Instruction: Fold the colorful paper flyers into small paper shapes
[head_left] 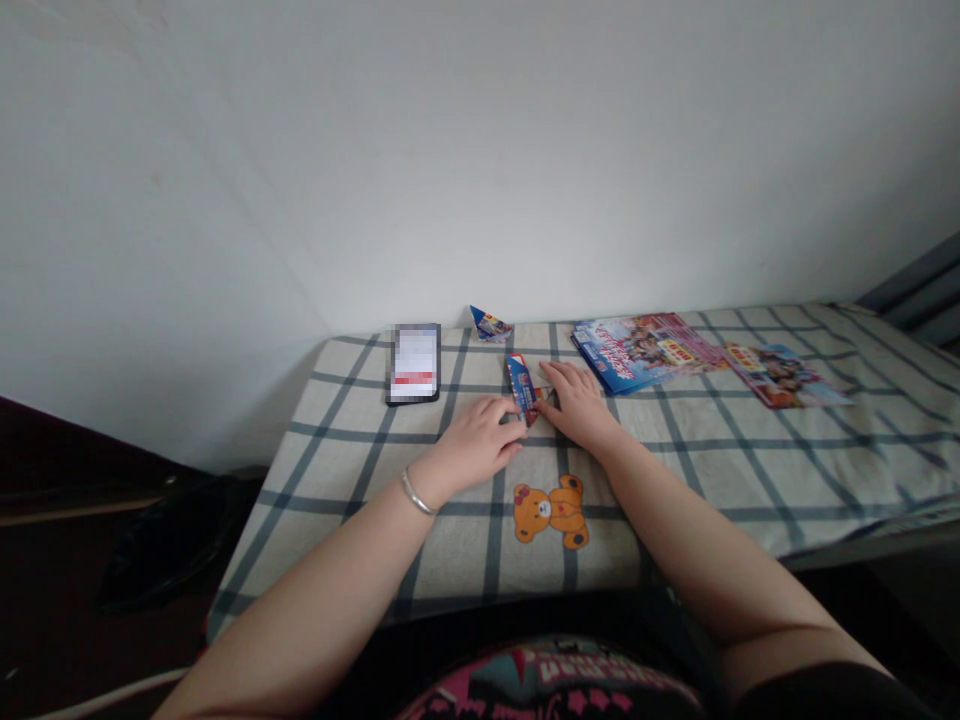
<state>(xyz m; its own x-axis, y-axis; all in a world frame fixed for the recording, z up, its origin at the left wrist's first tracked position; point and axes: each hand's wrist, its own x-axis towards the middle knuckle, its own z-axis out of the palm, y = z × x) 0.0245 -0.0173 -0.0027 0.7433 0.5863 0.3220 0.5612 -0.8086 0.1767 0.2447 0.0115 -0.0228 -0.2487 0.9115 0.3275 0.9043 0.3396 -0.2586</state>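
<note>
A small folded piece of colourful printed paper [523, 387] lies on the checked cloth [712, 460] between my two hands. My left hand [478, 440], with a silver bangle on its wrist, presses its fingertips on the paper's left side, fingers held together. My right hand [576, 401] lies flat with fingers stretched out, pressing the paper's right edge down on the cloth. Both hands touch the paper, and neither lifts it.
A phone [413, 363] lies at the back left by the wall. Another small folded paper piece [490, 325] sits by the wall. Two printed leaflets [641, 350] [784, 375] lie to the right. A bear print [551, 511] marks the cloth near me.
</note>
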